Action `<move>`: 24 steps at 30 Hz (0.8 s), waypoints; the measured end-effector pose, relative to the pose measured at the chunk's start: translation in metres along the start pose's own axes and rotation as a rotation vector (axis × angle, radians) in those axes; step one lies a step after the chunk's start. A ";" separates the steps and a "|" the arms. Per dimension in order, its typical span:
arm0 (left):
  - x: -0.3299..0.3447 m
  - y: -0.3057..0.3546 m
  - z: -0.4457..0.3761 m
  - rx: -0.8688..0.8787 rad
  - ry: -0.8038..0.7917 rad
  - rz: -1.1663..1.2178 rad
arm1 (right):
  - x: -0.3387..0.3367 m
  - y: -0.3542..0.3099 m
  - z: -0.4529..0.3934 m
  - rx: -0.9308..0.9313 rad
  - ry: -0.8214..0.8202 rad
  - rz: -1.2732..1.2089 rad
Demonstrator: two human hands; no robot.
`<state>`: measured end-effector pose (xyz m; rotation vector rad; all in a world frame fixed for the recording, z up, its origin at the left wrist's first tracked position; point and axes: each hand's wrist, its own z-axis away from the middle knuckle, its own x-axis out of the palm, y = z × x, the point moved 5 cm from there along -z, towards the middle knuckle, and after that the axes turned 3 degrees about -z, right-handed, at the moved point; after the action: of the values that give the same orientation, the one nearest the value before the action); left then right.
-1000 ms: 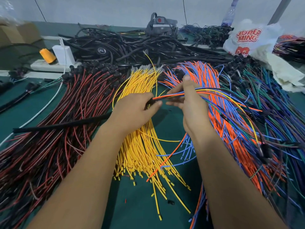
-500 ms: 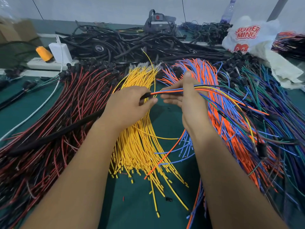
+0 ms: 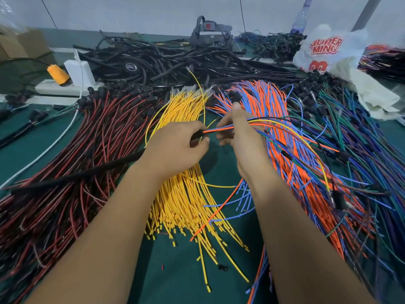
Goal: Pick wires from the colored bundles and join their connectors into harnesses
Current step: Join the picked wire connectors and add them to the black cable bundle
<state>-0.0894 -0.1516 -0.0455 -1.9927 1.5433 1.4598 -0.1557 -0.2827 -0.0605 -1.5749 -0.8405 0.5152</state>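
Observation:
My left hand [image 3: 175, 148] grips the end of a black braided sleeve [image 3: 87, 173] that trails left across the red-and-black wire bundle [image 3: 65, 172]. A thin bunch of orange, blue, yellow and black wires [image 3: 221, 129] runs out of the sleeve mouth into my right hand [image 3: 243, 137], which pinches it and lets it trail right. Both hands hover above the yellow wire bundle [image 3: 186, 205]. The orange-and-blue bundle [image 3: 285, 139] lies just right of my right hand. Green, blue and purple wires [image 3: 361, 150] spread further right.
A heap of black cables [image 3: 175, 60] fills the back of the green table [image 3: 179, 277]. A white power strip with an orange plug [image 3: 57, 72] sits back left. A white plastic bag [image 3: 328, 49] lies back right, a grey device [image 3: 208, 31] at the rear centre.
The hands have drawn slightly apart, so a longer stretch of the coloured wire bunch shows between the sleeve mouth and my right hand. The sleeve's tail shifted a little over the red bundle.

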 end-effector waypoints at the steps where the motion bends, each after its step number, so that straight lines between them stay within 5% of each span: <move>1: 0.001 0.001 0.000 -0.009 0.005 0.001 | 0.000 0.002 0.000 0.012 0.016 0.064; 10: 0.005 0.016 -0.002 0.046 0.018 -0.045 | 0.016 0.004 0.007 0.026 -0.025 0.147; 19: 0.006 0.006 -0.004 -0.064 -0.015 0.155 | 0.009 -0.003 0.005 0.173 -0.048 -0.477; 24: 0.010 0.001 -0.004 -0.099 -0.042 0.265 | 0.002 -0.010 0.004 0.106 0.089 -0.582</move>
<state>-0.0882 -0.1607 -0.0508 -1.8508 1.8049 1.6958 -0.1598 -0.2781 -0.0518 -1.1718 -1.1268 0.0668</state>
